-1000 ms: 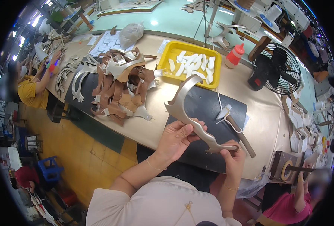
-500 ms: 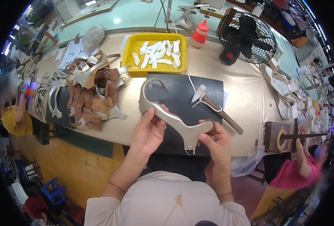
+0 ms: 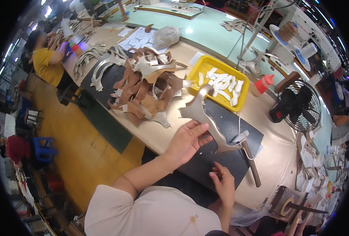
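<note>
My left hand [image 3: 190, 143] grips a curved silver-tan leather shoe upper piece [image 3: 198, 112] at its middle, holding it up over the black mat [image 3: 198, 169]. Lower and to the right, my right hand [image 3: 223, 183] is off the piece, fingers apart, nothing in it. Just beyond the piece's lower end lies a hammer [image 3: 254, 169] with a wooden handle; white cord loops by its head. A heap of brown and silver leather upper pieces [image 3: 145, 88] sits left of the held one. Behind it stands a yellow tray [image 3: 242, 101] with several white padded strips.
A red-capped squeeze bottle [image 3: 263, 83] and a black fan [image 3: 298, 104] stand at the right. More pale shoe pieces [image 3: 306, 157] lie near a wooden block tool [image 3: 286, 202]. A plastic bag [image 3: 166, 37] rests at the back. A co-worker in yellow [image 3: 46, 63] is far left.
My right hand has let go of the leather piece and dropped lower. My left hand has turned the piece and carried it toward the heap. The view has swung left.
</note>
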`<state>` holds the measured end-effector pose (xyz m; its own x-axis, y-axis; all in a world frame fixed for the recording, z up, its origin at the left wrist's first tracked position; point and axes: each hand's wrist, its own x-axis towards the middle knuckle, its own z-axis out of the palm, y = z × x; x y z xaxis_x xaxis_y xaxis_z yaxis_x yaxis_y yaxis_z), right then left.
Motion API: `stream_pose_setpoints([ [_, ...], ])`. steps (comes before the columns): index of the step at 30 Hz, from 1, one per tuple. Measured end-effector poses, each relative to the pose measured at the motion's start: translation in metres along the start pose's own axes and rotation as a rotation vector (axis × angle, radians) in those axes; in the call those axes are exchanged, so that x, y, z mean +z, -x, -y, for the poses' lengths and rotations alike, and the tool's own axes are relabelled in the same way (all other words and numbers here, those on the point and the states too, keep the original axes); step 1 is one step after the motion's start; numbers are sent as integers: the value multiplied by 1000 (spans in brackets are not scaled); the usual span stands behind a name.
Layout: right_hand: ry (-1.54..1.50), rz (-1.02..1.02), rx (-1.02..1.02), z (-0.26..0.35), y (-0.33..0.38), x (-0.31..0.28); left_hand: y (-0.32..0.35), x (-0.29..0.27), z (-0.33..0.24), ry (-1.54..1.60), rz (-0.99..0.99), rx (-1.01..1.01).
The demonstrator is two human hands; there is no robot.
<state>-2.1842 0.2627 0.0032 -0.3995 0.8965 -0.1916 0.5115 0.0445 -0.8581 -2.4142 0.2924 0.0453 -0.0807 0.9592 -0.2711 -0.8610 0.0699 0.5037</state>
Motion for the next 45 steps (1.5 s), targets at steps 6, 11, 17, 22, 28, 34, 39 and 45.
stream_pose_setpoints([
  [6,151,50,-168,11,-10,15,-63,41,-49,60,266,342],
  [11,171,34,-137,8,-9,18,-200,91,-106,184,276,608],
  [17,159,52,-132,4,-11,20,-294,66,-102,296,106,170],
  [22,205,98,-136,4,-18,18,-194,9,-34,-332,420,-121],
  [28,273,165,-156,13,-25,14,-85,-60,-122,-995,-37,205],
  [34,427,221,-216,26,-31,17,-54,-116,-179,-1745,-670,611],
  [39,431,261,-320,39,-34,8,-72,-130,-165,-1969,-778,515],
  [45,430,263,-421,63,-66,-12,-74,-131,-156,-1861,-797,591],
])
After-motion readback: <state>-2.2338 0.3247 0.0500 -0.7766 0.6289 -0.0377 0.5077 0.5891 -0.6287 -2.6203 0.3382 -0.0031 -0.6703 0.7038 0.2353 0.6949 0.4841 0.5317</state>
